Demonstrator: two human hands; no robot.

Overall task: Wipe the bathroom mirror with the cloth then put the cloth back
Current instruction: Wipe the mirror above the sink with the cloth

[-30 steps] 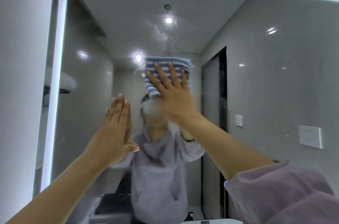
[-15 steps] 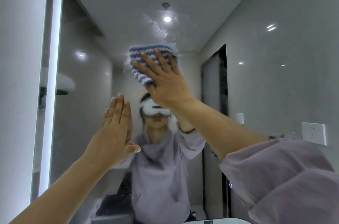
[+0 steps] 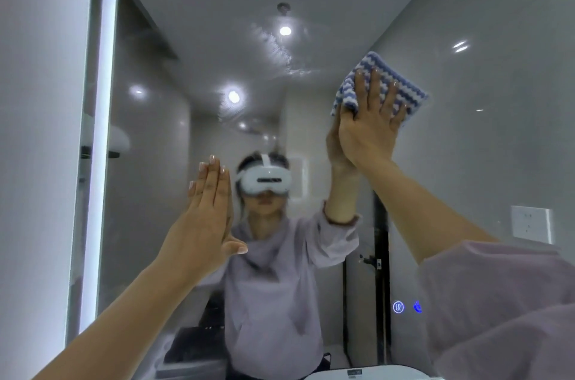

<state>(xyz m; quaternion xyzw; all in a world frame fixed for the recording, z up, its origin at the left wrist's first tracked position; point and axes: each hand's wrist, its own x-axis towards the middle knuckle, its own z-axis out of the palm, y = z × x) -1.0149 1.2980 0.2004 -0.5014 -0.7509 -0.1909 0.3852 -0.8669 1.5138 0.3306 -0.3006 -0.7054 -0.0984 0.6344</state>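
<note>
Mirror (image 3: 482,146) glass showed smeared streaks (image 3: 273,46) and blue touch icons (image 3: 398,307). On it, the right hand (image 3: 368,127), grip spread, pressed the striped cloth (image 3: 401,81); the left hand (image 3: 202,224) lay flat, fingers together.

A plain pale grey wall (image 3: 40,130) stands at the left. Round lights (image 3: 285,30) glow in the white ceiling (image 3: 202,15). On the right, a glossy grey wall (image 3: 504,155) carries a white socket (image 3: 530,225), with a dark doorway (image 3: 382,255) nearer the middle.
</note>
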